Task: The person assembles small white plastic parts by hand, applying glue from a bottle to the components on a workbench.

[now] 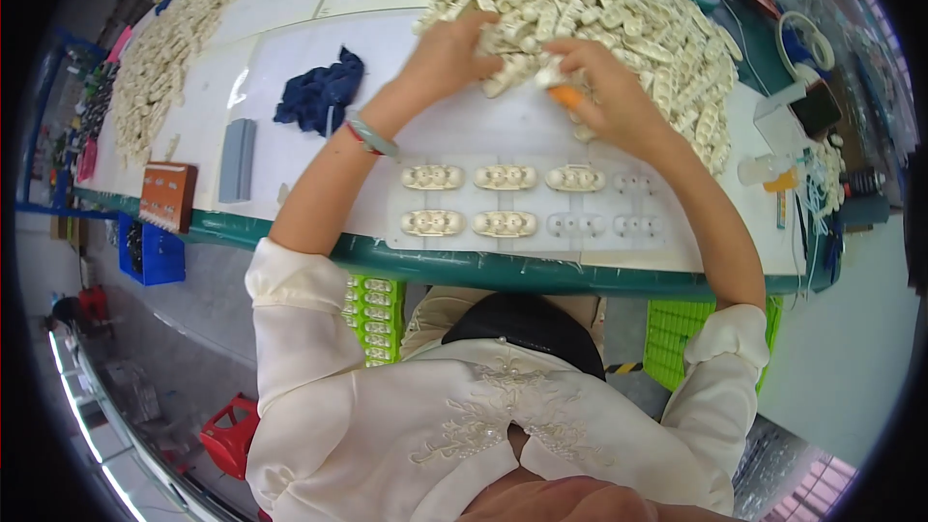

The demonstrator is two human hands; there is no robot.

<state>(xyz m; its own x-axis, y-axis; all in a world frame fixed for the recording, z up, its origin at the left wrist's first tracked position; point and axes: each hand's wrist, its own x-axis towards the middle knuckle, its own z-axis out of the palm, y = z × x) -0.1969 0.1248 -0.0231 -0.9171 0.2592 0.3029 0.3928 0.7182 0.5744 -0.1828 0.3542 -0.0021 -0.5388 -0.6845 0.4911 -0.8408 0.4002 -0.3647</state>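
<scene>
Both hands work at the near edge of a large heap of cream plastic parts (599, 0) piled on the far side of the white table (290, 68). Left hand (447, 56), with a pale green bangle (372, 135) on the wrist, lies palm-down with fingers curled into the heap; whether it actually pinches a part cannot be told. Right hand (609, 97) is closed around a small orange tool (566, 95) and touches a cream part (547, 71) at the heap's edge. Near the person, just inside the green table rim (541, 275), sits a clear moulded tray (527, 201): five of its oval pockets hold seated parts, the right-hand pockets are empty. To the left lie a dark blue cloth (321, 92), a grey block (237, 159) and an orange-brown block (167, 195); a second long pile of parts (159, 58) runs along the far left. Risk, as a judgement: the heap is loose and tangled, so pulling one part may drag neighbours onto the tray or toward the rim. The forearms cross directly above the filled pockets, so a dropped wrist could unseat those parts.
</scene>
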